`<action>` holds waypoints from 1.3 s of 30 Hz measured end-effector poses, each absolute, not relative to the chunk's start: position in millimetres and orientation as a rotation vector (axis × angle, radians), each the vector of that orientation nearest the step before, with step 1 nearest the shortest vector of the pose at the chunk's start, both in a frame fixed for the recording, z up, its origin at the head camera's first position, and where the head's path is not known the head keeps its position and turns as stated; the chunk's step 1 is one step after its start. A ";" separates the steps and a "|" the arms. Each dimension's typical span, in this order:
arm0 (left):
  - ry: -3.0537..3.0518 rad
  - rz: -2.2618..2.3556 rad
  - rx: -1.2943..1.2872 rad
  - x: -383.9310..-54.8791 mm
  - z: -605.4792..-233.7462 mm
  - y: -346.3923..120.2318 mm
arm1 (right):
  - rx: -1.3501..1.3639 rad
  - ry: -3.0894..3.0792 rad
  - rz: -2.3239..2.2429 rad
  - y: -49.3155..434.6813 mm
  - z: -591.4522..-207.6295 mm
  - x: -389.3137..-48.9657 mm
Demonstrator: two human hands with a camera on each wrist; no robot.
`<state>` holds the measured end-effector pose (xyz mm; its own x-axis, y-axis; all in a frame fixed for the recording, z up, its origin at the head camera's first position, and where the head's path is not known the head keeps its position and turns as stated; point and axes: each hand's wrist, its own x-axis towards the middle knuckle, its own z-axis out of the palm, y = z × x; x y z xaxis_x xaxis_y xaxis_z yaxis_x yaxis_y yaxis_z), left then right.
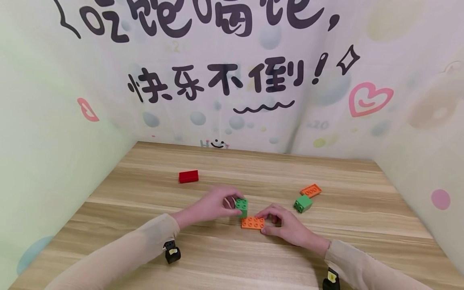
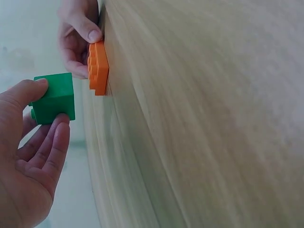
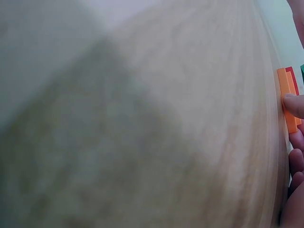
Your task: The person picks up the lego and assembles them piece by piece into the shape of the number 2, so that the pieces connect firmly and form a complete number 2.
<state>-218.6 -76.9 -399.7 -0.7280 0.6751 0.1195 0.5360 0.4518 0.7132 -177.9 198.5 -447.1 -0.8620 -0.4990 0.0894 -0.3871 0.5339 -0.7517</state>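
Within the tabletop's (image 1: 235,262) edges, green block (image 1: 241,204), pinched in left hand (image 1: 216,203), and orange brick (image 1: 252,223), in right hand (image 1: 284,227), could be dislodged by bumping.

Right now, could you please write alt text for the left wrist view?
The left hand pinches a green block with its fingers; beyond it, the right hand holds an orange studded block on a wooden tabletop.

A wood-grain tabletop (image 1: 145,177) lies between pale side walls (image 1: 40,121), before a white back wall (image 1: 203,48) bearing dark Chinese lettering (image 1: 225,78).
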 end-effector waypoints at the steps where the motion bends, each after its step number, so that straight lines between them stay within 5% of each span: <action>1: 2.513 1.142 1.060 -217.8 -399.9 -75.9 | -0.768 2.631 -1.237 198.6 -447.4 -178.1; 39: 2.462 1.200 1.068 -205.8 -411.9 -61.9 | -0.793 2.643 -1.256 198.7 -449.5 -178.3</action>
